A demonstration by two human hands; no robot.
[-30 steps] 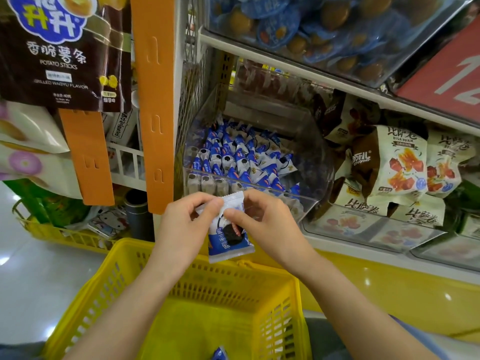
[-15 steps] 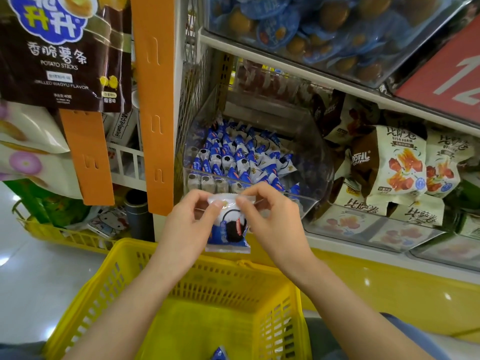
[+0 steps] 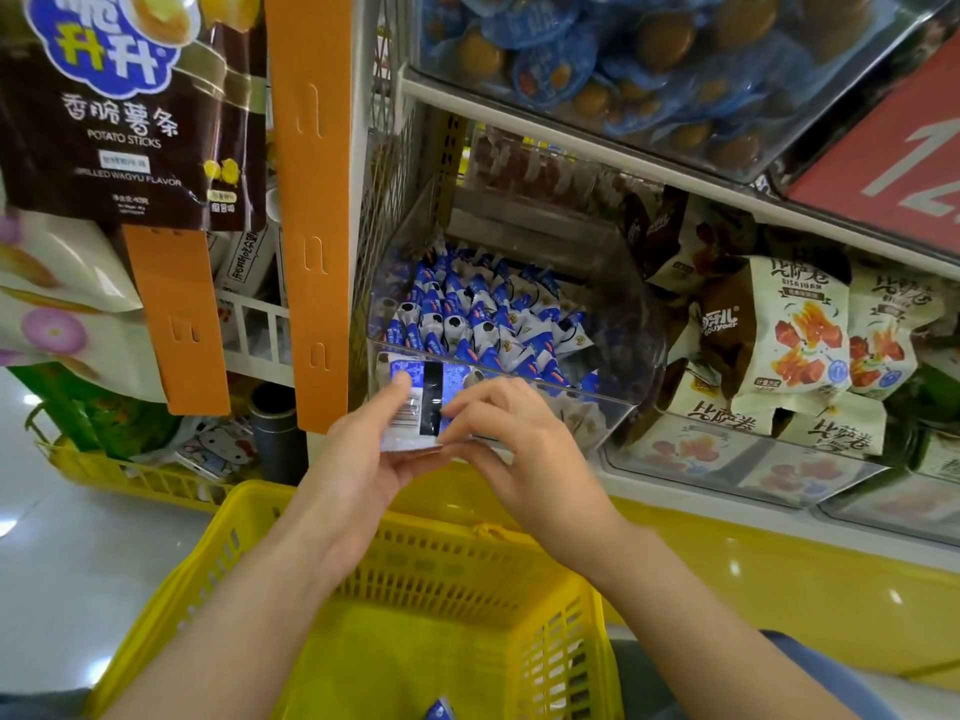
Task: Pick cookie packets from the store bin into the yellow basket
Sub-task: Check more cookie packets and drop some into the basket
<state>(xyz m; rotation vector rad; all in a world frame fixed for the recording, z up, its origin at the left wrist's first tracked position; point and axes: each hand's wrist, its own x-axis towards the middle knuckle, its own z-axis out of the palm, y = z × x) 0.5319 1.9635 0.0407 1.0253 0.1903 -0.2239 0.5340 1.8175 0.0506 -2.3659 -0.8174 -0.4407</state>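
Both hands hold one cookie packet (image 3: 422, 402) just in front of the clear bin (image 3: 618, 324), above the far rim of the yellow basket (image 3: 249, 511). The packet stands nearly upright, long axis up and down, its barcode back toward the camera. The left hand (image 3: 358, 470) has its grip clamped on the packet's left edge and bottom. The right hand (image 3: 519, 449) pinches the right edge. Another packet (image 3: 439, 711) lies in the basket's near end.

Blue-white cookie packet (image 3: 417, 409) above yellow basket (image 3: 467, 569)
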